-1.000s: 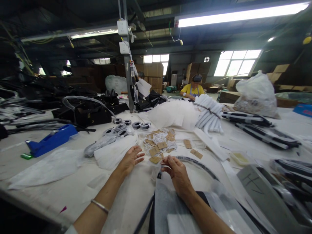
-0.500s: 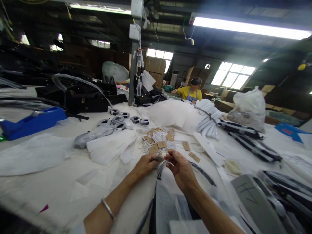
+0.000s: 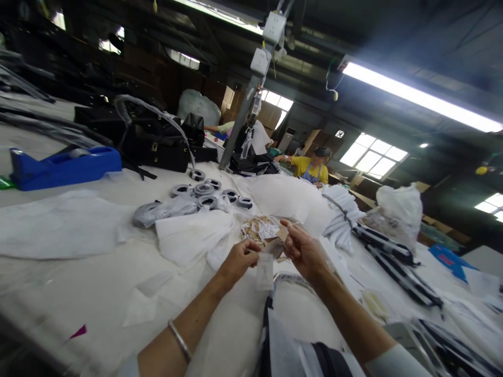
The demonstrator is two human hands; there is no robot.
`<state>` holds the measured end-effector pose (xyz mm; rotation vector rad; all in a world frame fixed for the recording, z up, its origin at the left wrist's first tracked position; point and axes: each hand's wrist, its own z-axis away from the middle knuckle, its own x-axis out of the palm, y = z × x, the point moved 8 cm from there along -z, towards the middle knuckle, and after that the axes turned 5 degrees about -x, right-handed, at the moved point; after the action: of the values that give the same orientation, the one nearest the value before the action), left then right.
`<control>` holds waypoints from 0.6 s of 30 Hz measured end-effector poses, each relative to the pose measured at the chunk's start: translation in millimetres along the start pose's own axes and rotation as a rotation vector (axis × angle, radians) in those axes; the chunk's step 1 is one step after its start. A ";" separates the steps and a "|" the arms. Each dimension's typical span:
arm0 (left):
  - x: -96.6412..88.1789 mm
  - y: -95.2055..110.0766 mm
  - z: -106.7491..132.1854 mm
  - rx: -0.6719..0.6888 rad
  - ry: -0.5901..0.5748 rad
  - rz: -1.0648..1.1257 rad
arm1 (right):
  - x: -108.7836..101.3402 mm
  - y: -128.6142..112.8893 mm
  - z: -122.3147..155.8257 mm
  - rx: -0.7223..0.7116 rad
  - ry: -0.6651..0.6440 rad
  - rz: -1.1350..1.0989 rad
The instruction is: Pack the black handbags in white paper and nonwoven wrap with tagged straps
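Note:
My left hand [image 3: 240,260] is closed in a pinch at the top of a small clear plastic pouch [image 3: 265,272], which hangs from its fingertips. Opposite it, my right hand [image 3: 304,252] has its fingers curled round a brown card tag [image 3: 275,243], the index finger lifted with a thin string at its tip. Tag and pouch almost touch, and I cannot tell whether they are joined. Just beyond both hands lies a heap of brown and white tags [image 3: 257,228]. Below them is a dark bag [image 3: 332,358] with its handle up, partly covered in white sheeting.
A blue tape dispenser [image 3: 70,167] stands at the left. Wrapped rolls [image 3: 206,201], white sheets [image 3: 279,193] and bundled white tubes [image 3: 341,209] lie farther back. Black bags [image 3: 157,149] are piled behind, near a post [image 3: 241,123]. A co-worker in yellow [image 3: 304,166] is across the table.
My view has tilted and shifted. My hands have moved slightly apart, and the clear pouch now hangs below my left fingers. My right index finger has lifted with the string.

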<state>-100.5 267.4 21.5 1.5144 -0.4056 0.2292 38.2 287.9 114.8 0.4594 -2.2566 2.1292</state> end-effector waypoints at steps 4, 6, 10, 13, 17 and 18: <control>-13.6 15.2 3.9 -0.026 -0.006 0.291 | 1.0 1.7 0.5 0.068 -0.100 0.333; -20.1 19.9 5.8 -0.045 -0.010 0.409 | -1.2 3.6 1.9 0.082 -0.129 0.443; -27.7 20.7 6.1 -0.075 -0.001 0.547 | -6.1 1.1 3.4 0.054 -0.080 0.392; -29.2 19.5 5.0 -0.085 0.007 0.602 | -7.7 -2.9 5.5 0.035 -0.028 0.309; -27.7 21.3 6.4 -0.093 0.001 0.659 | -1.2 -1.3 13.8 0.044 -0.089 0.309; -26.3 21.8 7.1 -0.099 -0.009 0.676 | 1.5 0.7 16.4 0.047 -0.124 0.338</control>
<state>-133.9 264.3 31.1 1.2384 -0.9172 0.7197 39.9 271.6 113.1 0.2283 -2.5119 2.3705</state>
